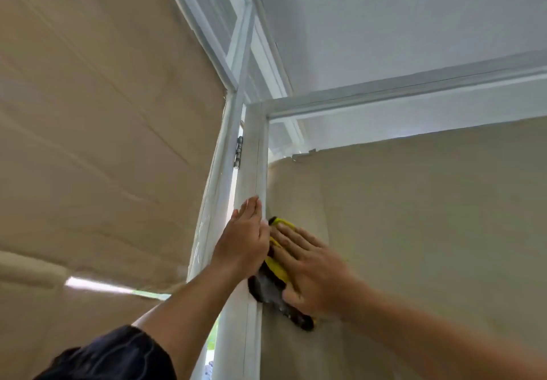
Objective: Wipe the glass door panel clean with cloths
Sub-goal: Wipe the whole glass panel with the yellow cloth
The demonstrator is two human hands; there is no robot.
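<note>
You are pressing the cloth [276, 267], a yellow and grey bundle, flat against the glass door panel [414, 231], just to the right of the white door stile [251, 157]. Whether it is one cloth or two folded together, I cannot tell. Your right hand [310, 270] is lying spread over it with the fingers straight, pushing rather than gripping. Your left hand [244, 240] is resting flat on the stile itself, fingers straight and together, holding nothing.

The panel is showing beige, apparently from paper covering behind it, with a torn edge near the top of the stile. Above your left hand on the stile, the hinge [239, 152] is sitting at the gap. Left of the stile, brown paper [103, 142] is covering another pane.

The risks as I am judging them:
- With only a flat palm on it, the cloth could be sliding out and dropping if you are easing off the pressure.
- The strip beside the stile is likely getting missed, since the bundle is bunching there.
- Your left fingers are lying near the hinge gap; a swinging door could be pinching them.
</note>
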